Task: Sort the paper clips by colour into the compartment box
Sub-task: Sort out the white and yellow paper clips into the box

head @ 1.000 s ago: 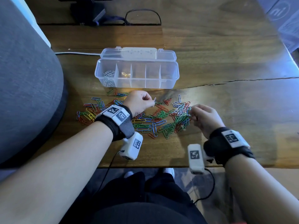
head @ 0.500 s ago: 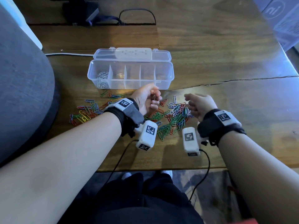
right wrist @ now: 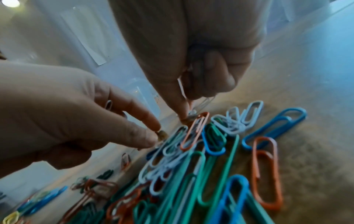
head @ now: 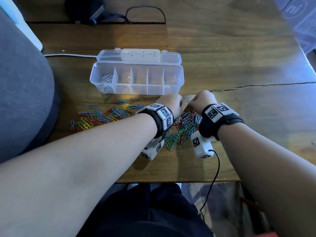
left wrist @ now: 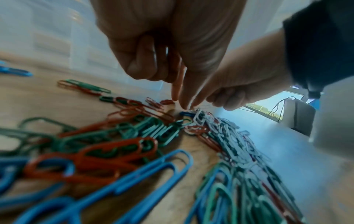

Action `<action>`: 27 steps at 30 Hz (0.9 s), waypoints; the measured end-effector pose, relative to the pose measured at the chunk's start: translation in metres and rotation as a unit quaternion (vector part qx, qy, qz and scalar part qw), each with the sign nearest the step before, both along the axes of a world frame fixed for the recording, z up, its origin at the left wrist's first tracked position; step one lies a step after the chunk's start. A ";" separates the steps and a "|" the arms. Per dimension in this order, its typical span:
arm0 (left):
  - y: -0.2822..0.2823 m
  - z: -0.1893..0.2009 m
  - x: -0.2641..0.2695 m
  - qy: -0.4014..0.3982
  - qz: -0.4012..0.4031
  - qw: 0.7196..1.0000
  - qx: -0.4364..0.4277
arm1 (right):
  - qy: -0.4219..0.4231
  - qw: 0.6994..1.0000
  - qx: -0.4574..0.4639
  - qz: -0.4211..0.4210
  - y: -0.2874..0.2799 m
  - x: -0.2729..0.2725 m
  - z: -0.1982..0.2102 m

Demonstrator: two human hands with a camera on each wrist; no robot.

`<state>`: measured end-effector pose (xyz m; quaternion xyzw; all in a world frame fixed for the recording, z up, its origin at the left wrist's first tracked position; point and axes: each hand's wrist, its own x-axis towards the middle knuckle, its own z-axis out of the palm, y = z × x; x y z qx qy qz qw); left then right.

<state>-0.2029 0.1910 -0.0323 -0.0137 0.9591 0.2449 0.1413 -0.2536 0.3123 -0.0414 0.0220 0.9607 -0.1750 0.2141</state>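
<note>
Clear plastic compartment box [head: 136,86] sits open beyond the mixed paper clips [head: 184,127], so drops are short. Left hand [head: 170,104] grips an orange clip; right hand [head: 201,101] pinches a white one, both picking together.

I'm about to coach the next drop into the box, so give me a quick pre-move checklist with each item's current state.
1. Compartment box lid open: ok.
2. White clips already in the leftmost compartment: ok.
3. Right hand holds pale clips: ok; how many, cannot tell.
4. Left hand holds a red clip: ok, though blurred.
5. Clips in each hand are one colour only: cannot tell.
6. Loose pile on the table sorted: not ok, colours mixed.
</note>
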 end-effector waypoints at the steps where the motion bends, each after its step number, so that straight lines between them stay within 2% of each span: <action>1: 0.001 0.000 -0.002 -0.003 -0.003 1.000 0.004 | -0.006 1.000 -0.009 0.000 0.001 -0.001 -0.001; 5: 0.001 0.003 -0.007 0.004 0.031 0.999 0.036 | -0.012 0.996 -0.081 -0.021 0.009 -0.004 0.006; 7: -0.001 0.005 -0.009 0.017 0.042 0.998 0.038 | -0.027 0.970 -0.218 -0.107 0.021 -0.005 0.016; 8: -0.003 0.005 -0.010 0.024 0.042 0.998 0.038 | -0.042 0.937 -0.306 -0.164 0.029 -0.004 0.021; 10: -0.003 0.005 -0.013 0.038 0.028 0.998 0.035 | -0.080 0.851 -0.453 -0.253 0.045 -0.001 0.029; 12: 0.001 0.005 -0.017 0.036 0.002 0.998 0.042 | -0.127 0.786 -0.527 -0.296 0.058 0.006 0.032; 13: 0.005 0.005 -0.019 0.030 -0.014 0.998 0.046 | -0.143 0.770 -0.542 -0.307 0.063 0.010 0.031; 17: 0.020 0.009 -0.028 0.010 -0.072 0.997 0.037 | -0.142 0.762 -0.540 -0.330 0.072 0.026 0.019; 19: 0.028 0.014 -0.031 -0.005 -0.059 0.997 0.052 | -0.145 0.755 -0.551 -0.326 0.073 0.033 0.017; 21: 0.033 0.021 -0.033 -0.036 -0.023 0.993 0.112 | -0.152 0.747 -0.566 -0.314 0.072 0.039 0.018; 23: 0.029 0.027 -0.031 -0.070 0.020 0.976 0.204 | -0.164 0.730 -0.590 -0.303 0.068 0.047 0.022; 24: 0.025 0.028 -0.028 -0.092 0.052 0.958 0.268 | -0.175 0.718 -0.603 -0.301 0.065 0.050 0.023; 27: 0.001 0.033 -0.010 -0.159 0.179 0.859 0.452 | -0.233 0.684 -0.627 -0.292 0.047 0.056 0.029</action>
